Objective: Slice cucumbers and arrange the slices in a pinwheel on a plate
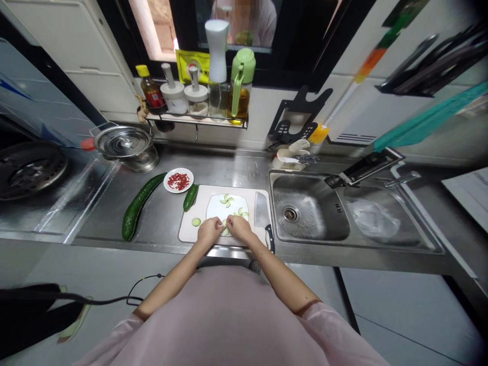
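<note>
My left hand (209,231) and my right hand (239,227) meet over the near edge of a white square plate (217,204). Both hands are closed in a pinch, with pale green cucumber slices (225,232) at their fingertips; the fingers partly hide them. On the plate, thin cucumber slices (227,200) lie in pinwheel shapes, one at the far side and one at the right. Under the plate is a pale cutting board (187,231). A round cucumber end (195,222) sits on its left part, and a kitchen knife (261,209) lies along its right side.
A cut cucumber piece (190,197) rests at the board's left corner. Beyond it are a small dish (166,188) of chopped red bits and a long cucumber (138,207). A lidded steel pot (139,157) stands back left. To the right is a sink (310,229); bottles (217,76) line a shelf.
</note>
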A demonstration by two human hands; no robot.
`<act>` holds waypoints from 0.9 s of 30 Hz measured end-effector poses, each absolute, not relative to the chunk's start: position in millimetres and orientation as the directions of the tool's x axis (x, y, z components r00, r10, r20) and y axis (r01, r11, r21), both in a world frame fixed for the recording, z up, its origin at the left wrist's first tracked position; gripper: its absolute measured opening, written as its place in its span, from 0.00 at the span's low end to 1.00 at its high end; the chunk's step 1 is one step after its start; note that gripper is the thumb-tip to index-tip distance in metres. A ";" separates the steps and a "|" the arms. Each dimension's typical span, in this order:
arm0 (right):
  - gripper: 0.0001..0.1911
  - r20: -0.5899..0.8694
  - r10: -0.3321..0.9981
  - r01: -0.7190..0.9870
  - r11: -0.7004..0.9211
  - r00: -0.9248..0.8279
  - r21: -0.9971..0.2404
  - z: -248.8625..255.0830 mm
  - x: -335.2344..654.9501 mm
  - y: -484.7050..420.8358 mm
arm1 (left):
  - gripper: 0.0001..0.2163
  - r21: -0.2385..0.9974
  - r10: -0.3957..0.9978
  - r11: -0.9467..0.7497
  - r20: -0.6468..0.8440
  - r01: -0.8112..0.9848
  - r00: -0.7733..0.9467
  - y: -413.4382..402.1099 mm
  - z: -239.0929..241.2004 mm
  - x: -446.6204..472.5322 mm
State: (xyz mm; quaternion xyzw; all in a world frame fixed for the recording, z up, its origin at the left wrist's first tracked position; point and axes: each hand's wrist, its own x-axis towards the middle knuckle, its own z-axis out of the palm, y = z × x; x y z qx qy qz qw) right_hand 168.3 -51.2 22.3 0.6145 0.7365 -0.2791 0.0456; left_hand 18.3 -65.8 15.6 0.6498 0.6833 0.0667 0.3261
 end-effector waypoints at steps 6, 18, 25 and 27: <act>0.12 -0.383 0.890 0.930 0.107 -0.248 -0.352 18.7 168.9 -51.1 | 0.06 0.495 0.930 0.141 -0.364 0.858 0.057 -66.4 14.0 20.1; 0.10 -0.412 0.885 0.941 0.079 -0.219 -0.329 20.3 168.3 -48.2 | 0.06 0.461 0.923 0.147 -0.381 0.875 0.046 -65.9 21.3 19.7; 0.10 -0.391 0.902 0.952 0.065 -0.184 -0.299 24.9 167.2 -49.4 | 0.06 0.460 0.918 0.143 -0.392 0.877 0.055 -64.6 24.1 20.3; 0.10 -0.393 0.900 0.953 0.070 -0.188 -0.295 25.1 166.9 -49.3 | 0.06 0.461 0.919 0.143 -0.391 0.876 0.056 -64.5 24.4 20.5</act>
